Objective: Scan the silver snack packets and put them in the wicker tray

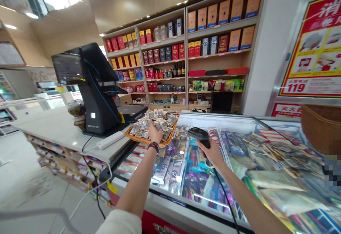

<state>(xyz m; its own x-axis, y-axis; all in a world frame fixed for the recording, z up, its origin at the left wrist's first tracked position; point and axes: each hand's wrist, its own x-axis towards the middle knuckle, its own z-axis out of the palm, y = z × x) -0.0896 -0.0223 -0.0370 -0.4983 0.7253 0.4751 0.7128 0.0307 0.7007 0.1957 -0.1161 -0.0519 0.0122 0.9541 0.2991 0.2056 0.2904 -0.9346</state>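
Observation:
A shallow wicker basket [130, 135] heaped with small clear packets [145, 123] rests at the counter's end and the freezer's near corner. My left hand [155, 133], with a beaded bracelet on its wrist, reaches into the heap; its fingers close on a small packet, though their tips are partly hidden. Over the freezer's glass top, my right hand [211, 153] grips a black barcode scanner [199, 134] by its handle. The scanner's head tilts toward the basket, and its cord [226, 195] runs down toward me.
A point-of-sale terminal [97, 95] stands on the white counter [53, 124] at left. Beneath the glass lie frozen goods [167, 170] in wire dividers. Packages [282, 180] and a brown basket [321, 127] occupy the right side. Cables [89, 170] hang by the counter; stocked shelves [186, 53] stand behind.

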